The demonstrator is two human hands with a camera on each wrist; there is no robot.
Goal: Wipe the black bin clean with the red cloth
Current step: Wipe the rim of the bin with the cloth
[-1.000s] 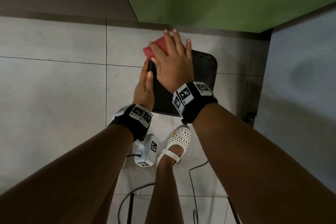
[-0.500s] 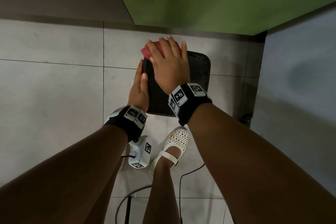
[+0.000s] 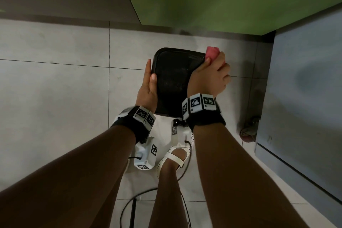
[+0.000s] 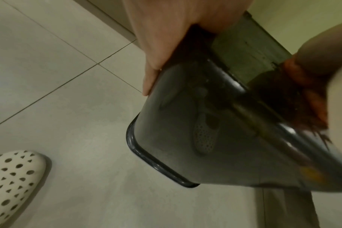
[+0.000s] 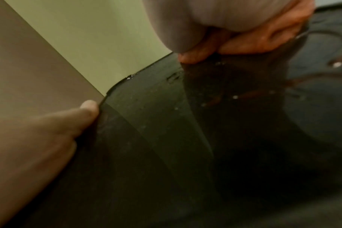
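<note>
- The left hand lies with straight fingers along the black bin's left edge, thumb on the top surface, steadying it at its 9 o'clock side.
- The black bin stands on the pale tiled floor at the foot of a green wall.
- A white perforated shoe sits at the bin's 6 o'clock.
- The right hand curls round the bunched red cloth, pressing it on the bin's corner at about 1 o'clock.
- A grey cabinet stands at 3 o'clock.
</note>
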